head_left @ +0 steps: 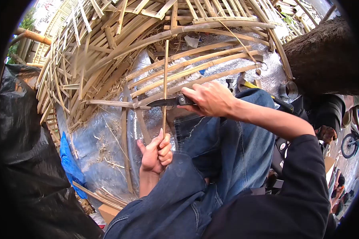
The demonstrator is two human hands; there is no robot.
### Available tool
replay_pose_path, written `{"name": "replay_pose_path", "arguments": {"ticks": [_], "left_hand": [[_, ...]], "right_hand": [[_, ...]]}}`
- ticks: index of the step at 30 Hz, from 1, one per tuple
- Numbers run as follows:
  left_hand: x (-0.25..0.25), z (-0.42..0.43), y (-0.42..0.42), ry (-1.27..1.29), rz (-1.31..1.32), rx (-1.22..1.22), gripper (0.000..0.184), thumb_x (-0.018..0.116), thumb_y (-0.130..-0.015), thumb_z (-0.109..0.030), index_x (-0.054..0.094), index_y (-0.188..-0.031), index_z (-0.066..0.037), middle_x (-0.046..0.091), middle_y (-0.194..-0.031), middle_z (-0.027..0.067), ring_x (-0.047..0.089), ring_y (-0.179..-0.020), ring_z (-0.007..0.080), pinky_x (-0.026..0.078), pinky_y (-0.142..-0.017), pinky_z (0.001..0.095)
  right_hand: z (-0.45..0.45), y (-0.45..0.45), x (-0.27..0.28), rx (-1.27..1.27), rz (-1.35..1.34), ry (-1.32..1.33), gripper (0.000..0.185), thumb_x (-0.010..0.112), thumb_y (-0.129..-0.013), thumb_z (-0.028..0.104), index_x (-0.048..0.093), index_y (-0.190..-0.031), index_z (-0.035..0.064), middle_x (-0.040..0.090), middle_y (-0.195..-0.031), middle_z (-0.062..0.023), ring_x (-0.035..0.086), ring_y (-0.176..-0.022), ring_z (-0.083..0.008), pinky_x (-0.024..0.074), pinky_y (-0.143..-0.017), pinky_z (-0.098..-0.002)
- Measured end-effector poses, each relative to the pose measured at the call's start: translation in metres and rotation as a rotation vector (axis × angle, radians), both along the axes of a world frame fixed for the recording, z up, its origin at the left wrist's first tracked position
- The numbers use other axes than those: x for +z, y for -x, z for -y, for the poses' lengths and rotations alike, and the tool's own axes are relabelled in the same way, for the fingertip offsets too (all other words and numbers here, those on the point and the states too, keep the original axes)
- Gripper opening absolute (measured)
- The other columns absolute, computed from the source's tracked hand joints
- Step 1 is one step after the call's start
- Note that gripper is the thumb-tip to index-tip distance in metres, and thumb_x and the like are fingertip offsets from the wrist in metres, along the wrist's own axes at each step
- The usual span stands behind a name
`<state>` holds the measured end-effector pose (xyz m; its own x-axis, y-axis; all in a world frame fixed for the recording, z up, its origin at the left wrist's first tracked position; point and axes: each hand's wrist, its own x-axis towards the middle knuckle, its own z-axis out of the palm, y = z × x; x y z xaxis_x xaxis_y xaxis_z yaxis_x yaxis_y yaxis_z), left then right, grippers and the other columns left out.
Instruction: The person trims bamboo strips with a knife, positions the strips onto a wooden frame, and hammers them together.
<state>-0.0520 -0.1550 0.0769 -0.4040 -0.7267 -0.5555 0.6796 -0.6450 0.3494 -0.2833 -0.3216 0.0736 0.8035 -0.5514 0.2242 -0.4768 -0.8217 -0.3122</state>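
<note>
My left hand (pixel 156 154) is closed around the lower end of a thin bamboo strip (pixel 166 71), which stands away from me, over the bamboo pieces. In my right hand (pixel 211 99) is a knife (pixel 167 102) with a dark blade and a black handle, pointing left. The blade crosses the strip a little beyond my left fist; whether it cuts into it I cannot tell. A flat bamboo slat (pixel 115 103) lies just left of the blade tip. Several split bamboo slats (pixel 195 59) lie side by side beyond my right hand.
A large heap of bamboo lattice (pixel 103 51) fills the far side. Hammers, one with a yellow handle (pixel 250 85), lie past my knee near a metal cylinder (pixel 288 90). A thick log (pixel 319 55) is at right, black plastic sheeting (pixel 28 139) and a blue tarp (pixel 70 161) at left.
</note>
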Motion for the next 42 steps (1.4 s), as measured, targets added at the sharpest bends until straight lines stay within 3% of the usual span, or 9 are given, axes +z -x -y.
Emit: {"name": "replay_pose_path", "arguments": {"ticks": [3, 5, 7, 14, 23, 29, 30, 31, 42], "left_hand": [[0.005, -0.004, 0.010, -0.167, 0.235, -0.017, 0.045, 0.040, -0.109, -0.045, 0.035, -0.075, -0.015, 0.021, -0.054, -0.0082, 0.014, -0.039, 0.0044, 0.012, -0.035, 0.0226], [-0.001, -0.009, 0.005, -0.112, 0.160, -0.046, 0.044, 0.039, -0.109, -0.044, 0.036, -0.076, -0.015, 0.021, -0.054, -0.0083, 0.014, -0.039, 0.0045, 0.014, -0.035, 0.0227], [0.001, -0.006, -0.004, -0.044, 0.128, 0.037, 0.043, 0.038, -0.109, -0.043, 0.036, -0.077, -0.015, 0.022, -0.055, -0.0081, 0.016, -0.040, 0.0046, 0.016, -0.036, 0.0224], [0.017, 0.002, 0.009, -0.039, 0.231, -0.008, 0.043, 0.035, -0.110, -0.043, 0.036, -0.076, -0.016, 0.020, -0.053, -0.0077, 0.014, -0.038, 0.0052, 0.014, -0.035, 0.0238], [0.016, 0.000, 0.010, -0.055, 0.333, -0.003, 0.044, 0.037, -0.109, -0.045, 0.036, -0.075, -0.017, 0.019, -0.053, -0.0089, 0.015, -0.039, 0.0040, 0.014, -0.035, 0.0232], [0.010, 0.001, 0.011, -0.071, 0.364, 0.022, 0.044, 0.039, -0.109, -0.046, 0.036, -0.076, -0.017, 0.019, -0.054, -0.0083, 0.014, -0.039, 0.0043, 0.013, -0.035, 0.0229], [0.011, -0.001, 0.009, -0.065, 0.349, 0.017, 0.045, 0.042, -0.108, -0.047, 0.036, -0.075, -0.017, 0.020, -0.054, -0.0083, 0.014, -0.040, 0.0041, 0.013, -0.036, 0.0224], [0.013, -0.003, 0.008, -0.058, 0.331, 0.015, 0.046, 0.045, -0.107, -0.048, 0.036, -0.075, -0.017, 0.021, -0.055, -0.0083, 0.015, -0.041, 0.0038, 0.013, -0.037, 0.0218], [0.003, 0.003, 0.009, -0.116, 0.306, 0.042, 0.043, 0.036, -0.110, -0.044, 0.035, -0.076, -0.017, 0.020, -0.053, -0.0088, 0.014, -0.038, 0.0038, 0.014, -0.034, 0.0225]], "right_hand": [[0.025, 0.001, -0.010, -0.255, -0.093, 0.119, 0.044, 0.057, -0.100, 0.044, 0.056, -0.101, 0.0003, 0.062, -0.070, -0.0146, 0.062, -0.050, -0.0310, 0.0496, -0.048, -0.0432], [0.069, 0.018, 0.016, -0.307, -0.075, -0.168, 0.040, 0.057, -0.102, 0.040, 0.056, -0.097, 0.0011, 0.063, -0.065, -0.0136, 0.060, -0.046, -0.0254, 0.0473, -0.045, -0.0415], [0.064, 0.030, 0.032, -0.359, 0.101, -0.093, 0.041, 0.055, -0.103, 0.042, 0.055, -0.094, 0.0023, 0.063, -0.061, -0.0127, 0.057, -0.044, -0.0229, 0.0456, -0.044, -0.0398], [-0.020, 0.007, 0.025, 0.061, -0.070, -0.325, 0.051, 0.054, -0.099, 0.054, 0.051, -0.090, 0.0045, 0.056, -0.054, -0.0182, 0.060, -0.052, -0.0431, 0.0487, -0.049, -0.0505], [-0.021, -0.009, -0.009, 0.070, -0.011, -0.308, 0.056, 0.050, -0.099, 0.060, 0.054, -0.092, 0.0047, 0.059, -0.056, -0.0189, 0.062, -0.051, -0.0405, 0.0487, -0.045, -0.0480], [-0.030, -0.018, 0.007, 0.073, -0.113, -0.397, 0.054, 0.048, -0.100, 0.056, 0.056, -0.093, 0.0031, 0.065, -0.062, -0.0198, 0.067, -0.060, -0.0431, 0.0562, -0.059, -0.0521], [-0.024, -0.016, -0.012, -0.116, 0.070, -0.256, 0.054, 0.049, -0.099, 0.058, 0.055, -0.092, 0.0043, 0.064, -0.061, -0.0200, 0.067, -0.059, -0.0422, 0.0547, -0.056, -0.0511], [0.003, -0.010, -0.024, -0.020, 0.023, -0.107, 0.054, 0.053, -0.097, 0.060, 0.056, -0.094, 0.0055, 0.060, -0.058, -0.0186, 0.064, -0.054, -0.0392, 0.0514, -0.048, -0.0484], [0.011, -0.012, -0.025, 0.024, -0.024, 0.024, 0.058, 0.049, -0.098, 0.062, 0.056, -0.096, 0.0036, 0.063, -0.064, -0.0178, 0.066, -0.054, -0.0358, 0.0516, -0.047, -0.0449]]}}
